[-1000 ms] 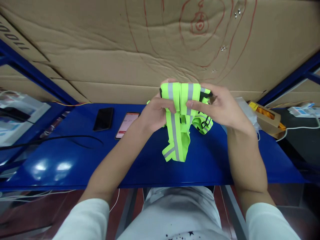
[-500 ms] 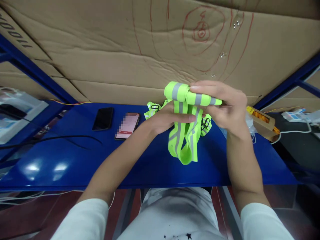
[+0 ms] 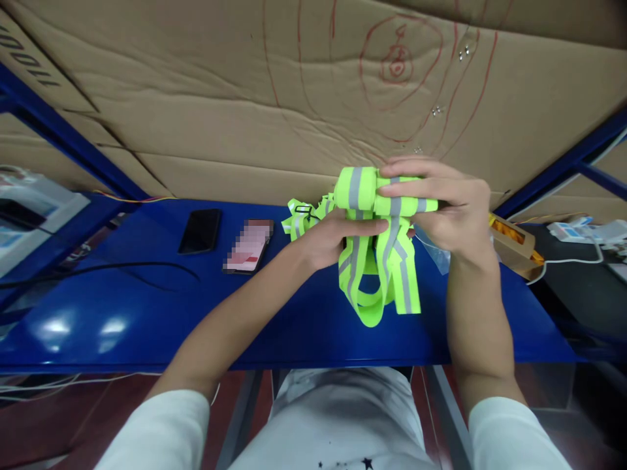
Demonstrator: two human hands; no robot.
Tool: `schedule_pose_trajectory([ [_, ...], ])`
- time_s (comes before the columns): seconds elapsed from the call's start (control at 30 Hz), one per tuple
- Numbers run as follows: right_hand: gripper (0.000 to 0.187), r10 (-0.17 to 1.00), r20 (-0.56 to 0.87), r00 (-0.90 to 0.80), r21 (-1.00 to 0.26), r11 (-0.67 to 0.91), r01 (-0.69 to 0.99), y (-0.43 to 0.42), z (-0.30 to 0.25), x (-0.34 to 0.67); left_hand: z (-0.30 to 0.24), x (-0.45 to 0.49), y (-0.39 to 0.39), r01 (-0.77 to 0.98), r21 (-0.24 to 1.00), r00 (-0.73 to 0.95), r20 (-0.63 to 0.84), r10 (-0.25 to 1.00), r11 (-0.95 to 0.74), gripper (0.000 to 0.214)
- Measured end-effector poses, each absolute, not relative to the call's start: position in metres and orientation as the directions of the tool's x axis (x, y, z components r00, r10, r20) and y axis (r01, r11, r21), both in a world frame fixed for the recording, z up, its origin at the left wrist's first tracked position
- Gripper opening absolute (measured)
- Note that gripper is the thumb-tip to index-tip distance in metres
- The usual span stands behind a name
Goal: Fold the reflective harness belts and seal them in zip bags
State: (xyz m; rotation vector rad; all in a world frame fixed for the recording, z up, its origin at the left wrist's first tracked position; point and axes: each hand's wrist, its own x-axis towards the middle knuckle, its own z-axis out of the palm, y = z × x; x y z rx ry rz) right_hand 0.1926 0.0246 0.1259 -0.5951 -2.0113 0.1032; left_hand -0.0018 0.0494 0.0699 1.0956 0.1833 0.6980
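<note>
Both hands hold a bunched neon-yellow reflective strap [image 3: 357, 189] with grey bands, raised over the blue table. My left hand [image 3: 326, 240] is closed around it below the folded part, its thumb lying across the strap and its other fingers mostly hidden. My right hand [image 3: 455, 202] grips the folded top from the right, fingers over the front and thumb below. Loops and a loose end hang under the hands. Behind my left hand, more of the same strapping with a black buckle [image 3: 304, 210] lies on the table.
On the left of the blue table [image 3: 196, 326] lie a black phone [image 3: 200, 231] and a phone with a lit screen [image 3: 248, 247]. A clear plastic bag [image 3: 435, 251] and an open cardboard box [image 3: 514, 245] are at right. A cardboard wall [image 3: 196, 98] stands behind.
The strap and both hands have shifted slightly right. My right fingers have spread over the folded part, and the hanging loops have opened wider, with one end swinging right.
</note>
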Motion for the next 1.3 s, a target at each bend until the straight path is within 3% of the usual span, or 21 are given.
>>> schedule_pose_trajectory([
  [0.1, 0.017, 0.478, 0.783, -0.397, -0.294, 0.848, 0.441, 0.028, 0.128, 0.193, 0.077, -0.008, 0.048, -0.460, 0.849, 0.753, 0.218, 0.621, 0.259, 0.058],
  [0.2, 0.026, 0.514, 0.731, -0.449, -0.308, 0.835, 0.456, 0.020, 0.135, 0.197, 0.082, -0.010, 0.048, -0.482, 0.839, 0.704, 0.200, 0.681, 0.252, 0.054],
  [0.3, 0.038, 0.588, 0.551, -0.592, -0.403, 0.809, 0.428, 0.009, 0.143, 0.210, 0.083, -0.010, 0.051, -0.457, 0.851, 0.682, 0.150, 0.716, 0.257, 0.044],
  [0.37, 0.049, 0.612, 0.465, -0.640, -0.532, 0.771, 0.351, 0.005, 0.146, 0.221, 0.081, -0.010, 0.053, -0.426, 0.866, 0.686, 0.120, 0.718, 0.262, 0.043],
  [0.43, 0.054, 0.648, 0.509, -0.567, -0.654, 0.719, 0.234, 0.006, 0.144, 0.226, 0.079, -0.010, 0.054, -0.406, 0.877, 0.689, 0.110, 0.716, 0.257, 0.045],
  [0.5, 0.056, 0.689, 0.571, -0.446, -0.694, 0.695, 0.187, 0.011, 0.139, 0.223, 0.078, -0.009, 0.052, -0.395, 0.884, 0.694, 0.110, 0.712, 0.248, 0.046],
  [0.63, 0.050, 0.725, 0.595, -0.348, -0.631, 0.689, 0.357, 0.022, 0.123, 0.190, 0.080, -0.006, 0.047, -0.424, 0.870, 0.686, 0.126, 0.716, 0.253, 0.046],
  [0.77, 0.036, 0.658, 0.727, -0.194, -0.526, 0.716, 0.458, 0.026, 0.111, 0.162, 0.084, -0.010, 0.048, -0.430, 0.864, 0.672, 0.114, 0.732, 0.260, 0.039],
  [0.87, 0.050, 0.633, 0.747, -0.205, -0.499, 0.737, 0.457, 0.027, 0.110, 0.164, 0.088, -0.016, 0.048, -0.425, 0.879, 0.648, 0.129, 0.750, 0.216, 0.042],
  [0.97, 0.068, 0.688, 0.685, -0.239, -0.558, 0.707, 0.435, 0.033, 0.112, 0.176, 0.087, -0.017, 0.048, -0.402, 0.903, 0.589, 0.128, 0.798, 0.152, 0.047],
  [1.13, 0.055, 0.761, 0.605, -0.236, -0.674, 0.647, 0.357, 0.041, 0.106, 0.183, 0.068, -0.004, 0.055, -0.417, 0.887, 0.613, 0.113, 0.782, 0.199, 0.052],
  [1.3, 0.046, 0.713, 0.678, -0.178, -0.605, 0.679, 0.415, 0.035, 0.107, 0.176, 0.050, 0.007, 0.061, -0.526, 0.800, 0.677, 0.189, 0.711, 0.289, 0.054],
])
